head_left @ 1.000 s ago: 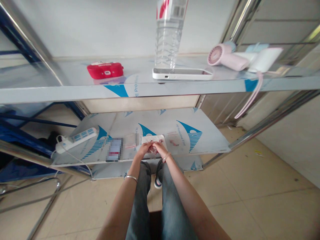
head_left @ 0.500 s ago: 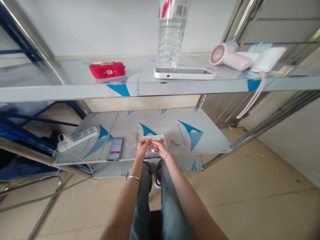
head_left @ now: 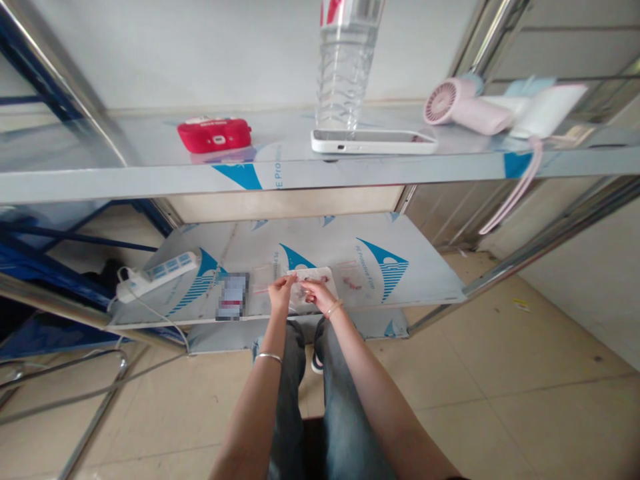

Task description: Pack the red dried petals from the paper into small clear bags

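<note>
Over the lower shelf, my left hand (head_left: 281, 291) is closed in a pinch, fingertips at the left part of a small white tray (head_left: 327, 275). Whatever it pinches is too small to name. Just to its right, my right hand (head_left: 318, 295) also has thumb and fingers closed together above the tray, and its hold is unclear too. Small dark reddish bits show on the tray, partly covered by the hands. Beside the left hand lies a clear packet (head_left: 262, 275) with pinkish strips. Right of the tray is another clear packet (head_left: 349, 273) with small reddish pieces.
A phone-like device (head_left: 233, 296) and a white power strip (head_left: 167, 270) with its cable lie on the lower shelf's left. The upper shelf (head_left: 165, 180) holds a red case (head_left: 215, 137), a water bottle (head_left: 345, 80), a white-cased phone (head_left: 373, 143) and a pink handheld fan (head_left: 465, 110).
My hands, close together before, have moved slightly apart, the left one going left. More of the white tray and the bits on it now shows between them.
</note>
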`<state>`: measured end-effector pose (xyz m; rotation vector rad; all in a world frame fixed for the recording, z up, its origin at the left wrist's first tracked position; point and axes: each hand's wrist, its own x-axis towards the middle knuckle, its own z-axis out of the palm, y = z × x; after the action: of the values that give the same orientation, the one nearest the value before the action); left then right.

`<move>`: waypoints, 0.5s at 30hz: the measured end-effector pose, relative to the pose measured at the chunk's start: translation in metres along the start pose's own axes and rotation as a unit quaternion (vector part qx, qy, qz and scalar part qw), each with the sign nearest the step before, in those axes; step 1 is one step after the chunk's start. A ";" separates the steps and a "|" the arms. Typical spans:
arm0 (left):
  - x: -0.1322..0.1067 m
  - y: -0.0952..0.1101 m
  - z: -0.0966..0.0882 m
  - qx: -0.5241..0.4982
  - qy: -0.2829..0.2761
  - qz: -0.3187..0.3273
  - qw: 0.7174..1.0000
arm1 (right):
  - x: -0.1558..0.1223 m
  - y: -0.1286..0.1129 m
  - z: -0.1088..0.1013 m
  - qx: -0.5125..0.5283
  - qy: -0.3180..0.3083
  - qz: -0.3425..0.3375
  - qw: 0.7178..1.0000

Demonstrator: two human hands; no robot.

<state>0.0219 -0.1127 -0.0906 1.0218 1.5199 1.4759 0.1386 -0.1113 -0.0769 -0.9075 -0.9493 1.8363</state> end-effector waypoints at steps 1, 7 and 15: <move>-0.001 0.000 0.000 0.011 0.014 0.001 1.000 | 0.001 0.002 0.001 -0.003 0.006 -0.004 1.000; -0.006 0.009 -0.004 0.172 0.073 0.090 0.978 | 0.002 0.010 0.004 -0.054 0.087 -0.051 0.993; -0.009 0.018 -0.011 0.295 0.146 0.150 0.932 | 0.013 0.024 0.013 -0.082 0.152 -0.087 0.981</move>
<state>0.0160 -0.1251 -0.0724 1.4841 2.1816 1.4486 0.1139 -0.1112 -0.0942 -1.1321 -0.9615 1.4386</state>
